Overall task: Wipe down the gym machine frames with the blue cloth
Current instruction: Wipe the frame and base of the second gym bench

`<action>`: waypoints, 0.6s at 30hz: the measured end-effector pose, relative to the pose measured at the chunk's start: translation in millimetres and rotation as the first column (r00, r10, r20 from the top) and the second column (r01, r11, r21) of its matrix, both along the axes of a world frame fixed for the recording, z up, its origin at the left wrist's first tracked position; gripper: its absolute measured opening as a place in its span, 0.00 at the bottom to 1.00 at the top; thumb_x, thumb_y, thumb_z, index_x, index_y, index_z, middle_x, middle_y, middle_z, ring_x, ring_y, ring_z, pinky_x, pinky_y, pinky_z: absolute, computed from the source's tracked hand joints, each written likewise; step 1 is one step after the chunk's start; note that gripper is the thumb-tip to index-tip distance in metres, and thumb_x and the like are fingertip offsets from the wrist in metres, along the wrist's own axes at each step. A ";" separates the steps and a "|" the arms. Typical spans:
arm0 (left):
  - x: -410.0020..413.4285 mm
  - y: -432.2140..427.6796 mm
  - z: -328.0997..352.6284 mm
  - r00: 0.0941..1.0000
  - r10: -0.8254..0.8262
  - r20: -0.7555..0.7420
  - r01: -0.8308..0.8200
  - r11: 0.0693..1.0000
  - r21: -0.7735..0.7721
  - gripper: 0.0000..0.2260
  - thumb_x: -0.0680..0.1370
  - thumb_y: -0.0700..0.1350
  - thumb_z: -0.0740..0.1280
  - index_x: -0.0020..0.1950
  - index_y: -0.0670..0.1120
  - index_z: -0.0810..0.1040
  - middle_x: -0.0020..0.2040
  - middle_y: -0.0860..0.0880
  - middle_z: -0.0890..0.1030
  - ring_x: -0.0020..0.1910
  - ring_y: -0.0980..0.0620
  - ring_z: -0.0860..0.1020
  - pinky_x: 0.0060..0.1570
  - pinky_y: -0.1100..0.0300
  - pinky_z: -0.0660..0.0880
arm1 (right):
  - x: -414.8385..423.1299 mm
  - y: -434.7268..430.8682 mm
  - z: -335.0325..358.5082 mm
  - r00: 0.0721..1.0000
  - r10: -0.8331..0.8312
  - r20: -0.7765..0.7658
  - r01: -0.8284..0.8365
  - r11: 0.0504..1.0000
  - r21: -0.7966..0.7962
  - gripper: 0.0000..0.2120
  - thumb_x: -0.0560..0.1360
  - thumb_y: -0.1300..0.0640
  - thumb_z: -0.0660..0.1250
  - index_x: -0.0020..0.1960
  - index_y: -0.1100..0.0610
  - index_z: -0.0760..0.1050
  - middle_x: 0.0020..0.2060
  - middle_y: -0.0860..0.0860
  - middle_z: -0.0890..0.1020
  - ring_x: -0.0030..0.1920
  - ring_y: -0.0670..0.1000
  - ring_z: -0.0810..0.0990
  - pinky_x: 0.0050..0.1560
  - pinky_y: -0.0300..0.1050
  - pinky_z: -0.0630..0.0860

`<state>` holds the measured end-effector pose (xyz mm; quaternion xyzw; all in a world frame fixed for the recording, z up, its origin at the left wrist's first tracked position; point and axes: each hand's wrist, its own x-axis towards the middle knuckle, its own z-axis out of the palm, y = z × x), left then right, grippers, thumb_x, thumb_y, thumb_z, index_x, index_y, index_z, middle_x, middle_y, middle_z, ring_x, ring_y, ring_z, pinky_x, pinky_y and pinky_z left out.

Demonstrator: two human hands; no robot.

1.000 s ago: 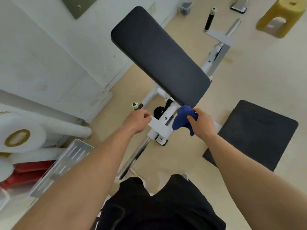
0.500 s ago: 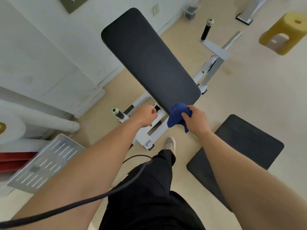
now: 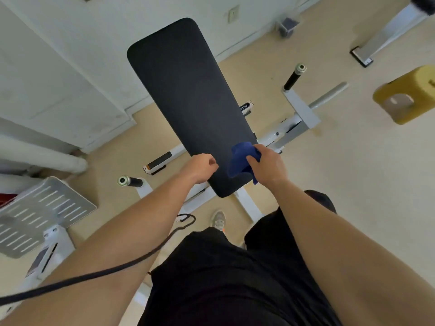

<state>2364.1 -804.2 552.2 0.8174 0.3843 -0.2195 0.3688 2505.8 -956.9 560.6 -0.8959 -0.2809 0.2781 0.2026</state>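
Mid-frame, the right hand [image 3: 266, 165] grips the bunched blue cloth [image 3: 242, 161] against the lower end of the black pad [image 3: 188, 95]. The left hand [image 3: 200, 169] is curled at the pad's left edge; I cannot tell whether it grips anything. To wipe well, I would flatten the cloth and draw it firmly along the white frame [image 3: 282, 132] beneath.

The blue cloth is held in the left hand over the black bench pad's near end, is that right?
Not quite: the head view shows the blue cloth held in the right hand, over the black bench pad's near end.
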 end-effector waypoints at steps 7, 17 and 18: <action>39.5 23.4 -5.7 0.954 0.300 0.005 -0.299 0.953 0.045 0.12 0.82 0.51 0.61 0.62 0.49 0.77 0.58 0.49 0.81 0.54 0.48 0.79 0.56 0.50 0.76 | 78.5 74.5 -19.6 0.952 0.302 -0.040 -0.303 0.953 -0.017 0.19 0.82 0.48 0.60 0.71 0.50 0.69 0.59 0.53 0.80 0.54 0.57 0.80 0.54 0.52 0.78; 51.9 15.4 -70.0 0.619 0.785 -0.027 -0.775 0.616 0.142 0.15 0.82 0.50 0.61 0.67 0.46 0.74 0.63 0.47 0.78 0.60 0.45 0.77 0.62 0.51 0.72 | 98.4 172.2 -103.7 0.577 0.801 -0.161 -0.797 0.595 0.103 0.19 0.82 0.48 0.62 0.72 0.49 0.68 0.61 0.50 0.79 0.57 0.54 0.79 0.55 0.50 0.76; 49.8 14.6 -79.2 0.584 0.812 -0.005 -0.803 0.578 0.147 0.16 0.82 0.50 0.61 0.68 0.47 0.73 0.63 0.47 0.78 0.60 0.46 0.77 0.63 0.51 0.72 | 91.5 176.5 -112.4 0.543 0.823 -0.166 -0.817 0.564 0.125 0.20 0.81 0.49 0.62 0.72 0.50 0.68 0.61 0.50 0.78 0.57 0.54 0.79 0.56 0.50 0.77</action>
